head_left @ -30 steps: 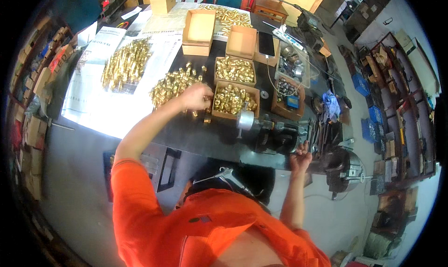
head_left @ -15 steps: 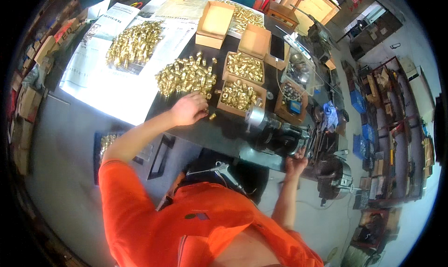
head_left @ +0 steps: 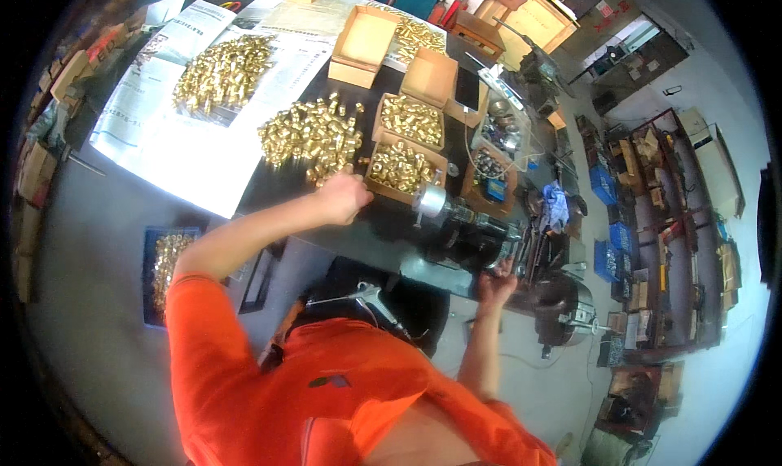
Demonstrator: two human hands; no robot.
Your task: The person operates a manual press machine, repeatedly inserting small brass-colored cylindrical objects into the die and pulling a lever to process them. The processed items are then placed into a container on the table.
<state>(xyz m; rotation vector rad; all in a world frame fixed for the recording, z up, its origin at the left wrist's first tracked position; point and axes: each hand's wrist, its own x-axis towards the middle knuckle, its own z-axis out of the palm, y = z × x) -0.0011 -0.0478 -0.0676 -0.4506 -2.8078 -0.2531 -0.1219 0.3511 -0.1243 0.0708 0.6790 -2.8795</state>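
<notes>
My left hand is closed just past the near edge of a loose pile of brass fittings. Its fingers hide whatever they hold. At the right, my right hand has its fingers curled up against the right end of a small dark bench machine. The exact part it grips is hidden. The machine's silver round head faces the left hand's side. Behind it, two cardboard boxes, a nearer box of brass fittings and a farther box of brass fittings, stand side by side.
Another brass heap lies on newspaper. Open cardboard boxes, a phone and a box of dark metal parts are on the table. An air gun hangs near my waist. A blue crate stands lower left.
My left hand has closed and moved slightly toward the machine. The loose brass fitting beside it is out of sight. My right hand stays at the machine's end; the whole view has shifted a little.
</notes>
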